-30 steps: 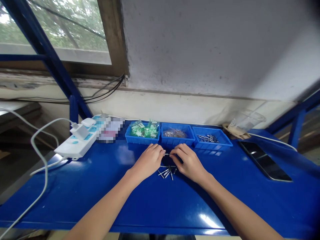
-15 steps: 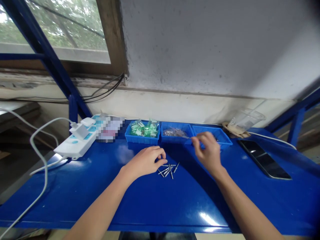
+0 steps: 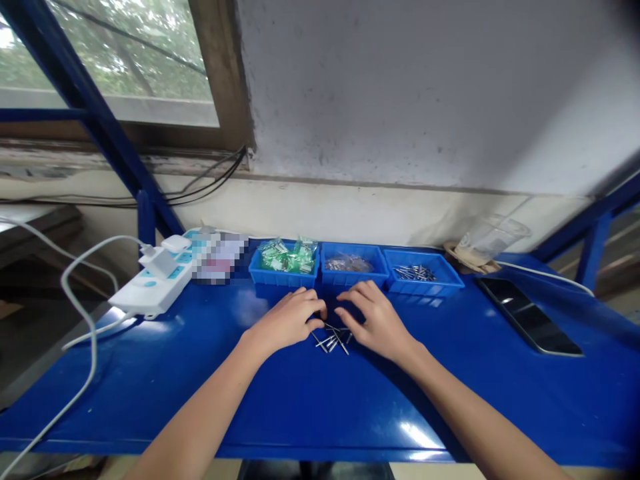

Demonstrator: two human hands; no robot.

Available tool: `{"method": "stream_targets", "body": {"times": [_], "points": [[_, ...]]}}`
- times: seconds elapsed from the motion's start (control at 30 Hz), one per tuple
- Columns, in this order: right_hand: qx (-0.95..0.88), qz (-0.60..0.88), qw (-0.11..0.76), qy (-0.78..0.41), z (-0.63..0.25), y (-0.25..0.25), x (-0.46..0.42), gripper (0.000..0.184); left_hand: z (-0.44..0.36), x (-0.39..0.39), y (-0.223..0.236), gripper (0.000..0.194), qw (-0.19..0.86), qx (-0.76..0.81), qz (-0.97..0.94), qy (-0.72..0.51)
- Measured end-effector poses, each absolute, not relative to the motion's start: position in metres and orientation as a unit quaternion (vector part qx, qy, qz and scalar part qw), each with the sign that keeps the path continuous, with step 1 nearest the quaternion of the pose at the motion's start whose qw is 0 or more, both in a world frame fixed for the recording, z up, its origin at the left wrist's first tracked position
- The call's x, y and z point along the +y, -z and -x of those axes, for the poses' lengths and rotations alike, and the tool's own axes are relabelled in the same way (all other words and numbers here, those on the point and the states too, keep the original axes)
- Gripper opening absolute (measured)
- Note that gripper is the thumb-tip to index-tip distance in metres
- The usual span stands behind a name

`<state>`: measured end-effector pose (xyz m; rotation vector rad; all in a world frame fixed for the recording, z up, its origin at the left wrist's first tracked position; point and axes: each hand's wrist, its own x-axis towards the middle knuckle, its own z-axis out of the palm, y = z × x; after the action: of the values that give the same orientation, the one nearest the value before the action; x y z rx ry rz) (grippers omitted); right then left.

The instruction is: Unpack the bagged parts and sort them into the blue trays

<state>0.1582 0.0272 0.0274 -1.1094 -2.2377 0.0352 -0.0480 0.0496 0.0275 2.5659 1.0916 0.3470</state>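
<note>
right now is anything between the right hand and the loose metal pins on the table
Nothing visible stands in between: the right hand is right beside the loose metal pins, thumb and fingers apart. The blue bins stand beyond them, and the phone lies off to the right.

Slender silvery metal pins (image 3: 333, 345), loose crisscrossed heap, on blue tabletop (image 3: 320, 407).

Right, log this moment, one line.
left hand: near metal pins | right hand: near metal pins, thumb and fingers apart | blue bins: beyond hands
</note>
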Motion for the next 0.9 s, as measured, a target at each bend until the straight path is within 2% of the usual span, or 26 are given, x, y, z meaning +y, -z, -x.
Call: {"method": "stream_targets", "body": {"times": [0.17,0.3,0.63,0.8,0.9], "points": [[-0.872,0.411,0.265,-0.035,-0.158,-0.021,0.027,0.017,0.045,0.052,-0.026,0.017,0.163,0.394,-0.89,-0.161],[-0.871,0.405,0.276,-0.018,-0.16,-0.02,0.03,0.008,0.042,0.052,-0.031,0.018,0.195,0.4,-0.868,-0.221],[-0.858,0.41,0.31,0.018,-0.158,-0.021,0.03,0.01,0.038,0.047,-0.035,0.015,0.254,0.416,-0.816,-0.31],[-0.846,0.412,0.338,0.022,-0.162,-0.02,0.031,0.013,0.035,0.043,-0.039,0.009,0.185,0.383,-0.85,-0.311],[-0.847,0.399,0.35,0.018,-0.162,-0.019,0.03,0.011,0.034,0.042,-0.04,0.015,0.142,0.384,-0.857,-0.313]]}}
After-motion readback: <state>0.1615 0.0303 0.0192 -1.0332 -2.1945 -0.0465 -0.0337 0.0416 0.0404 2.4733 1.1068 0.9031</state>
